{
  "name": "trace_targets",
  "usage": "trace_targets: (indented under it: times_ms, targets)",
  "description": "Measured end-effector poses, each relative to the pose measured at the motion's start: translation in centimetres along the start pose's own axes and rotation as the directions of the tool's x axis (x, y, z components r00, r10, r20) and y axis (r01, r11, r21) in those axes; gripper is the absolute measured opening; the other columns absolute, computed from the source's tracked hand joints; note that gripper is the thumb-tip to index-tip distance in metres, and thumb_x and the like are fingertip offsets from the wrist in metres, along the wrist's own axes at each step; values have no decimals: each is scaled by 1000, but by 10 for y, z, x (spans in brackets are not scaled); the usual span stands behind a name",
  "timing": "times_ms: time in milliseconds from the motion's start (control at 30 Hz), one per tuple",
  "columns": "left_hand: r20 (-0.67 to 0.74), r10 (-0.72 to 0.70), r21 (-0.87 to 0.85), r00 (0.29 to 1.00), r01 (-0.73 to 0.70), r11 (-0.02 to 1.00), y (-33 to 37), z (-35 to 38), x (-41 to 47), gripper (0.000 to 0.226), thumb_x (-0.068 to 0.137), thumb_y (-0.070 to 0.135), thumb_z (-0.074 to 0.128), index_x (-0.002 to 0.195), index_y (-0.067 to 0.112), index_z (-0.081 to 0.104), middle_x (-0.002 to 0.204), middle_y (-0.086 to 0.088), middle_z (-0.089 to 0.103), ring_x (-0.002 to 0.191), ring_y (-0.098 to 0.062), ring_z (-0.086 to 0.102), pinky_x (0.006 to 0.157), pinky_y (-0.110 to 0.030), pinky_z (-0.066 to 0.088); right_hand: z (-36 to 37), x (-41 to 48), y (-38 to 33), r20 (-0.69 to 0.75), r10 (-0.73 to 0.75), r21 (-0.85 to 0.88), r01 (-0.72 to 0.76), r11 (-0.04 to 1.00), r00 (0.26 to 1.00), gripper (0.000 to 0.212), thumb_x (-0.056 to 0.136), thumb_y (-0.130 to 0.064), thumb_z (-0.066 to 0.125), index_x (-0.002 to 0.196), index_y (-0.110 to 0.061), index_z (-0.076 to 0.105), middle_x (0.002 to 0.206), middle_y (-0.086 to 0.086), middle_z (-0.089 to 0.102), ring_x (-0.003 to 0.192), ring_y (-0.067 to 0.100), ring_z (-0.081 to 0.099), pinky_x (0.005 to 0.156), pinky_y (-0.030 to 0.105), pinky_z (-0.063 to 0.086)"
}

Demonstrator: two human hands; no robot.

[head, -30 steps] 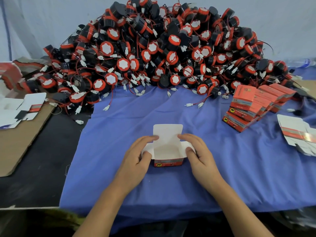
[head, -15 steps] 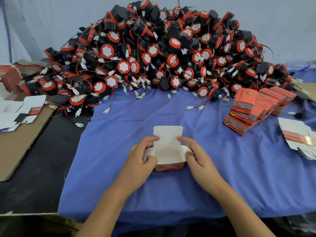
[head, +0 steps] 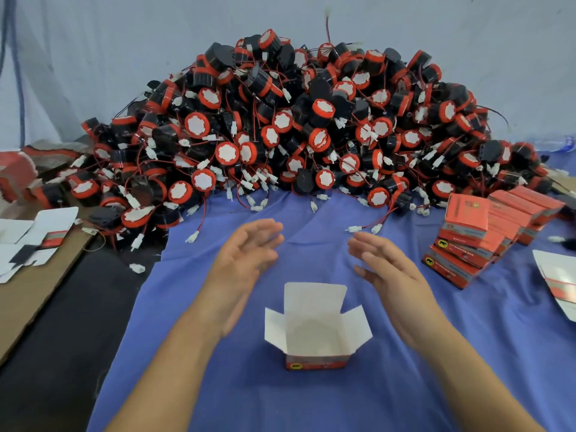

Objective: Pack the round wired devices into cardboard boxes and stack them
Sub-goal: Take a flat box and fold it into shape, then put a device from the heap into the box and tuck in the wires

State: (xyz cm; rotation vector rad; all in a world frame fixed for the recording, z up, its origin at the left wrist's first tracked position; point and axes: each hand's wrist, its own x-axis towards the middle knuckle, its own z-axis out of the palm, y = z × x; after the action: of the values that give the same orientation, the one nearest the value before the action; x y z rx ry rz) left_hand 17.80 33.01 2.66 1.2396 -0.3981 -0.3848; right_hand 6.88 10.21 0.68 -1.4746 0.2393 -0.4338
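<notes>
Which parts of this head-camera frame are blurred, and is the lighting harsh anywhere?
Head view: left hand and right hand are motion-smeared, worst at the fingertips; the open box and the pile of devices look fairly sharp. Head view again: light is soft and even, no glare, a faint shadow inside the box; wide-angle bending toward the edges.

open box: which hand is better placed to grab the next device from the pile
Probably right. The right hand is open, fingertips almost at a white connector whose wire leads into the pile; the open left hand has nothing as close.
</notes>
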Motion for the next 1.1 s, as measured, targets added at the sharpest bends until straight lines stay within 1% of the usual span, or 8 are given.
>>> trace_targets:
  times_ms: [200, 400, 467, 533, 633, 833, 1000, 1100]
  targets:
    - [-22, -185, -8, 982, 185, 983, -24, 2, 95, 46, 100, -6, 52, 140, 16, 57, 147, 0, 58, 136, -15, 55, 112, -34, 47, 30, 94, 21, 12, 184, -1, -184, 983, 983, 51, 105, -5, 51, 153, -21, 44, 149, 1, 55, 135, 13, 54, 109, 33, 46]
    - [-119, -203, 186, 972, 223, 957, -57, 11, 179, 58, 98, -5, 55, 152, 16, 45, 159, -9, 43, 145, -19, 43, 110, -35, 45, 61, 189, 48, 41, 193, -275, -174, 945, 980, 64, 103, 4, 47, 161, -14, 27, 164, 3, 34, 148, 16, 36, 112, 23, 38]
    - [-126, -184, 272, 975, 213, 938, -65, 16, 204, 67, 96, -5, 58, 155, 19, 40, 158, -7, 42, 143, -23, 45, 110, -38, 47, 69, 220, 52, 13, 143, -289, -134, 948, 990, 67, 99, 11, 44, 160, -12, 29, 154, 2, 44, 126, 12, 53, 95, 18, 49]
    - [-109, -167, 302, 980, 193, 934, -71, 19, 225, 75, 94, -7, 61, 159, 19, 33, 156, -1, 42, 144, -21, 43, 112, -38, 46, 74, 245, 57, -27, 137, -280, -139, 950, 990, 73, 95, 11, 46, 160, -18, 31, 135, -4, 54, 95, 6, 58, 89, 32, 57]
    - [-101, -161, 355, 982, 187, 916, -79, 23, 252, 79, 91, -13, 52, 159, 23, 31, 145, 2, 55, 134, -18, 52, 110, -37, 48, 73, 263, 70, -53, 87, -339, -100, 935, 995, 79, 92, 6, 50, 161, -27, 27, 112, -12, 58, 85, 2, 58, 80, 26, 57]
    - [-159, -141, 226, 977, 175, 958, -91, 20, 271, 58, 90, -18, 40, 117, 29, 61, 105, 11, 72, 103, -7, 68, 74, -16, 55, 79, 265, 91, -140, -141, -538, 44, 841, 980, 59, 95, -20, 59, 151, -28, 47, 133, -3, 68, 119, 17, 62, 89, 25, 45]
    - [-155, -75, 218, 985, 108, 970, -89, 16, 251, 53, 87, -17, 46, 121, 23, 60, 116, 0, 72, 109, -15, 68, 88, -29, 59, 76, 252, 89, -139, -147, -454, 69, 889, 979, 27, 95, -34, 70, 120, -40, 60, 94, -29, 66, 90, -23, 59, 75, 1, 45]
    - [-151, -36, 279, 988, 77, 957, -82, 14, 227, 34, 91, -5, 56, 112, 22, 60, 109, 2, 71, 103, -13, 68, 79, -19, 57, 74, 233, 82, -163, -147, -424, 65, 903, 976, 15, 95, -40, 70, 105, -29, 65, 91, -22, 70, 87, -17, 62, 70, 2, 46]
